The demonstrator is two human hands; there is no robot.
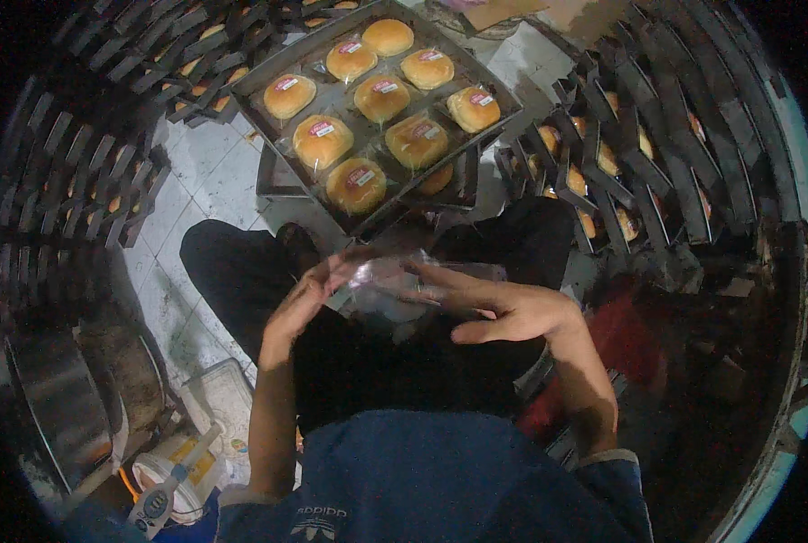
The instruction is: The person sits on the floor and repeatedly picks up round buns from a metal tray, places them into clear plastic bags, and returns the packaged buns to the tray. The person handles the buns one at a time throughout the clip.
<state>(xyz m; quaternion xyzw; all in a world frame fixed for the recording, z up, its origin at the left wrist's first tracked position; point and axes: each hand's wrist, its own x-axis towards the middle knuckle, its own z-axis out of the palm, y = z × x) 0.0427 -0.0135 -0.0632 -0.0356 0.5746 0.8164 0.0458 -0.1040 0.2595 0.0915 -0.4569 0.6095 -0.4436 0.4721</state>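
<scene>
Over my lap, a clear plastic bag (393, 279) is stretched between my two hands, shiny and blurred by motion. My left hand (318, 282) closes on its left side with curved, smeared fingers. My right hand (503, 306) lies across the right part of the bag, fingers stretched out toward the left and thumb apart below them. Whether anything is inside the bag cannot be made out. Just beyond my hands rests a dark metal tray (282, 149) with round golden buns (356, 185) on it; most are in clear wrappers with red and white labels.
Another tray (277, 176) is under the bun tray. Stacked dark trays with buns rise at the right (657, 163) and the left (69, 172). White floor tiles (182, 163) show at left. A white bucket (164, 475) with tools stands lower left.
</scene>
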